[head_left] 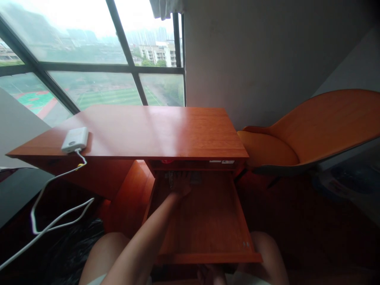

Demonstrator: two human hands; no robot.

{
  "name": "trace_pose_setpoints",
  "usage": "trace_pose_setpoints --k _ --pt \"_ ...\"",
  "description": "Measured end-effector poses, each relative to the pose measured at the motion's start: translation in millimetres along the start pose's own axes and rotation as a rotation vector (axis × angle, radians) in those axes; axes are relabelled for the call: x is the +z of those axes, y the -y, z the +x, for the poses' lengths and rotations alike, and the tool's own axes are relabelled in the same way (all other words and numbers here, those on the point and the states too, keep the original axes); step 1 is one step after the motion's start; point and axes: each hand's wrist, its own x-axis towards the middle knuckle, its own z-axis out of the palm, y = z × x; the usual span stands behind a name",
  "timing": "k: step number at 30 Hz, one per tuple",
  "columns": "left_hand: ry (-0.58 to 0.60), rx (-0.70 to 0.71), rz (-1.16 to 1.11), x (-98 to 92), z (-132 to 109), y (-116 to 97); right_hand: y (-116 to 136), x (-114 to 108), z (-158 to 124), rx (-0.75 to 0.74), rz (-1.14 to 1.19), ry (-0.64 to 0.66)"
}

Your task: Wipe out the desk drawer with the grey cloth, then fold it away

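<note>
1. The drawer [208,221] is sticking out of the desk [133,134], in the middle of the frame.
2. The left hand [181,185] is reaching into its back part, fingers spread; I cannot tell if it is holding anything.
3. A grey thing [196,177] is lying just right of it.
4. The right hand [211,273] is showing at bottom middle; I cannot tell how open it is or what it is holding.
</note>
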Motion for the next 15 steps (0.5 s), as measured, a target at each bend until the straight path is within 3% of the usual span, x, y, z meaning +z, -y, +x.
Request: trace_pose_setpoints --k 5,12,15 --pt "0.042 0.0 -0.049 3.9 11.1 -29.4 0.1 1.7 -11.2 -0.018 -0.041 0.008" --pt "0.053 0.092 -0.14 15.9 31.1 -101.0 1.7 -0.6 -25.4 -0.058 -0.073 -0.003" --pt "0.074 0.157 -0.179 19.2 35.5 -122.5 0.7 0.0 -23.8 -0.061 -0.067 -0.014"
